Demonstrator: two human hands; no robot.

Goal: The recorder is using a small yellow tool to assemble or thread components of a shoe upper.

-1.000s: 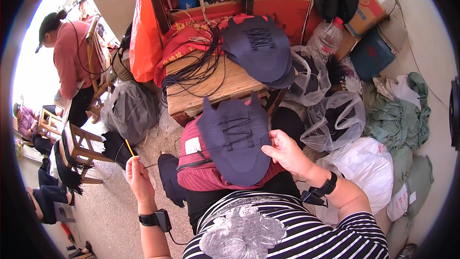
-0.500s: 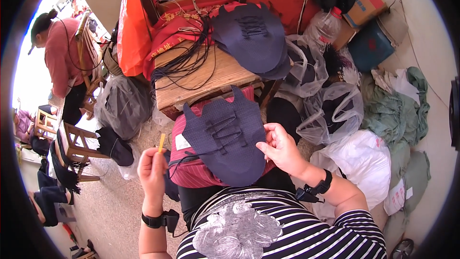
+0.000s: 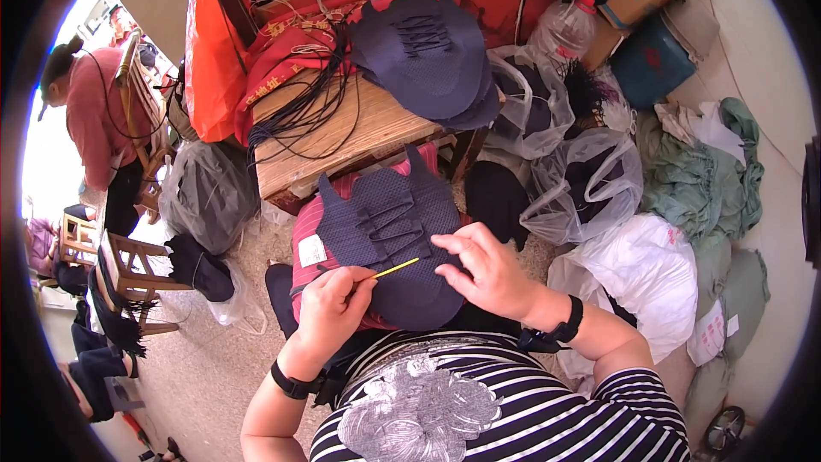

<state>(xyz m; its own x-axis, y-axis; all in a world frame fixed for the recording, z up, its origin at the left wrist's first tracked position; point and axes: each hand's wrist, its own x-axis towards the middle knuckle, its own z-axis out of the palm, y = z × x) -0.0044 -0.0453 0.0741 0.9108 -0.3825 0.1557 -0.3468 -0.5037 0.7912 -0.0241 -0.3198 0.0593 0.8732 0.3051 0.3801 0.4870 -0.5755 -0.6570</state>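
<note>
A dark blue, mesh-like shoe upper (image 3: pixel 351 227) lies flat across my lap, on a red striped cloth (image 3: pixel 305 229). Dark lace zigzags across its middle. My left hand (image 3: pixel 333 308) is closed in a pinch on a thin yellow stick (image 3: pixel 397 268), whose free end points right over the upper, just below the lacing. Over the upper's right edge is my right hand (image 3: pixel 492 278), fingers apart and holding nothing I can see; whether its fingertips touch the fabric I cannot tell.
Ahead, a wooden stool (image 3: pixel 299 164) bears black laces (image 3: pixel 291 124) and stacked dark blue uppers (image 3: pixel 436 77). Plastic bags (image 3: pixel 590 180) and a white sack (image 3: pixel 646 278) crowd the right. A person (image 3: pixel 98 111) is at the far left, near wooden stools (image 3: pixel 141 261).
My left hand has brought the yellow stick rightward and down over the upper. My right hand has let go of the upper's right edge and its fingers have spread.
</note>
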